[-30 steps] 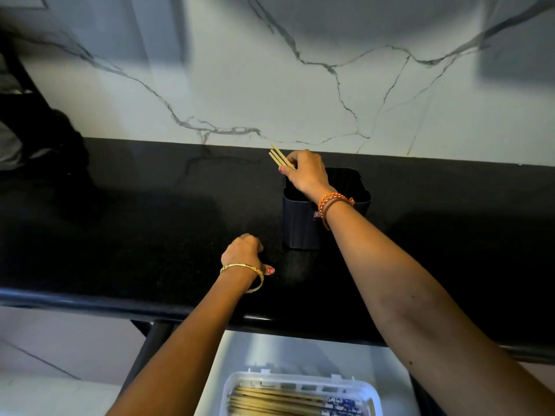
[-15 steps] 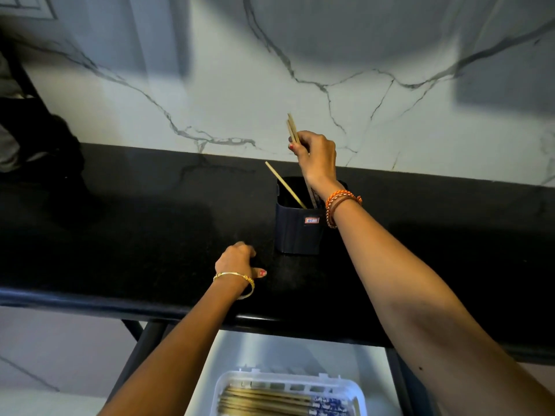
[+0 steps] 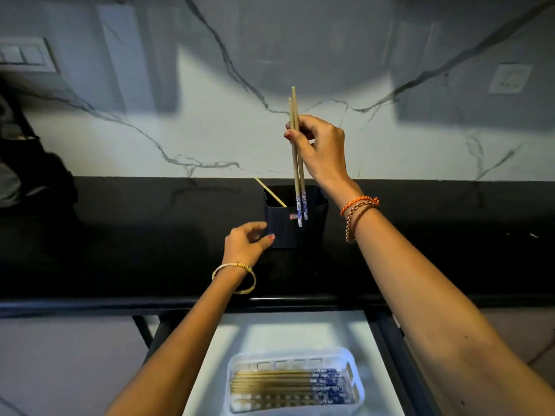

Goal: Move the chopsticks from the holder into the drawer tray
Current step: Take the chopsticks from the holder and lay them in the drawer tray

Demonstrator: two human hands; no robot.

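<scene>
— As seen from the head view, how far along?
— Partly done, by the look of it. Lying flat in the drawer tray [image 3: 295, 382]: a row of chopsticks, blue-patterned ends to the right. Held upright in the right hand [image 3: 319, 148]: one pair of chopsticks [image 3: 295, 151], pinched between curled fingers and thumb, patterned tips low in front of the holder [image 3: 295, 216], apparently clear of its mouth.
— Anything left in the holder?
— At least one single chopstick [image 3: 270, 192], leaning out over the left rim. Further contents hidden by the dark interior; cannot tell.
— Left hand?
— Left hand [image 3: 247, 243] just beside the holder's lower left corner, fingers loosely curved, gripping nothing visible. Thumb tip at or very near the holder wall; contact not certain. Probably placed to steady it.
— Position of the holder and tray?
— Holder standing on the black counter [image 3: 120, 250], near the marble wall [image 3: 210, 130]. Tray well below, in the open drawer [image 3: 300, 334] under the counter's front edge.
— Remaining work?
— Judged as follows: carry the held pair down to the tray, lay alongside the rest, return for the leaning stick and whatever else remains.
</scene>
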